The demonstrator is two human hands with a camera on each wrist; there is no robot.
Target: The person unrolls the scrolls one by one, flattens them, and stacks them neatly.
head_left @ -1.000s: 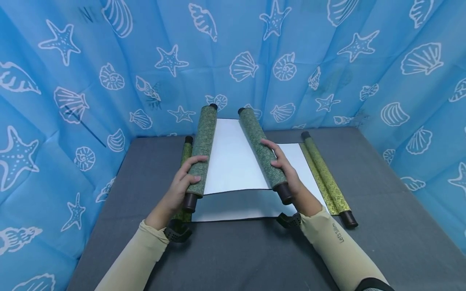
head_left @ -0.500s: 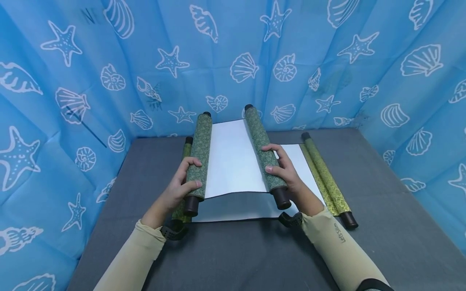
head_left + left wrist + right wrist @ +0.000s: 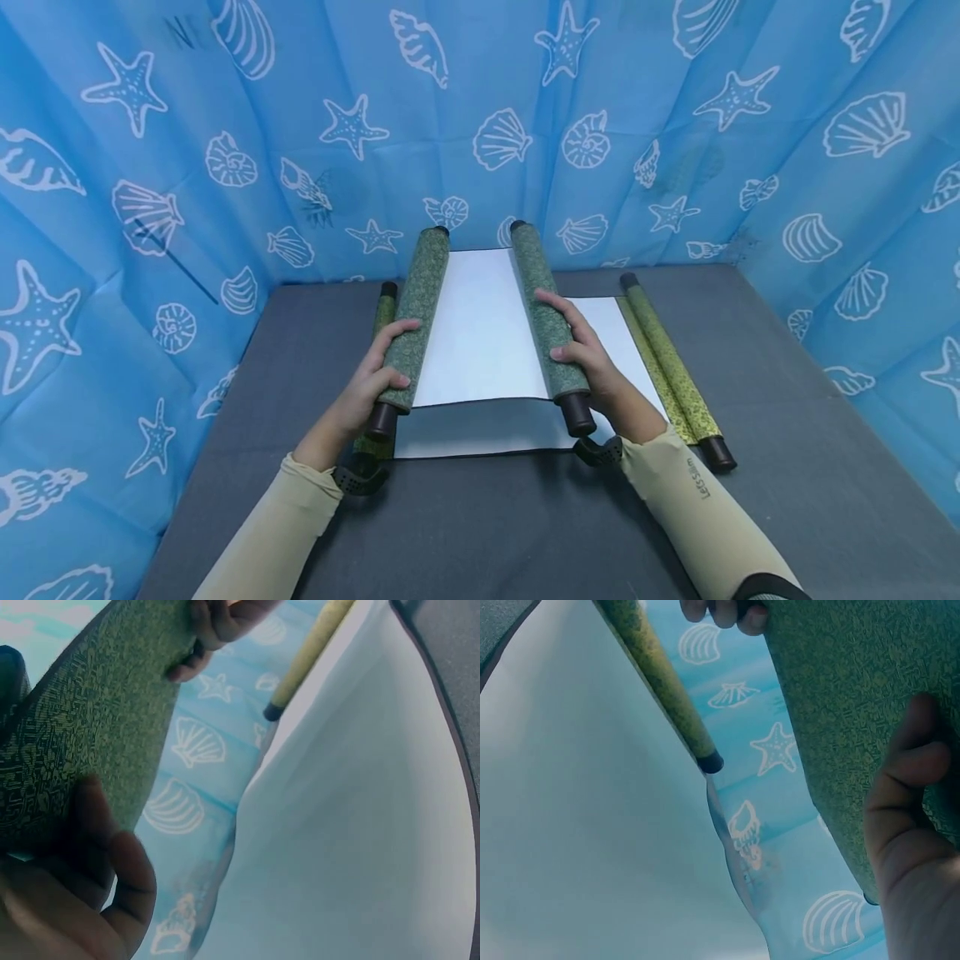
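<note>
A scroll with a green patterned back is held partly unrolled above the table, its white sheet (image 3: 480, 325) facing up between two rolls. My left hand (image 3: 365, 385) grips the left roll (image 3: 420, 304) near its lower end, thumb and fingers round it. Its right roll (image 3: 536, 292) is held the same way by my right hand (image 3: 596, 367). Dark brown knobs cap the roll ends. Both wrist views show the scroll's green back (image 3: 124, 712) from below, with curled fingers. Underneath, a yellow-green scroll lies spread out, its white sheet (image 3: 480, 432) partly hidden.
The lower scroll's right roll (image 3: 667, 371) lies at the right; its left roll (image 3: 385, 310) is mostly behind my left hand. All lies on a grey cloth-covered table (image 3: 480, 533). A blue curtain (image 3: 420, 125) with shells and starfish hangs behind and at both sides.
The held scroll's right roll has swung its far end to the right, standing less slanted. The left roll dipped leftward, then tilted back right. Both hands keep their grip; the lower scroll is unmoved.
</note>
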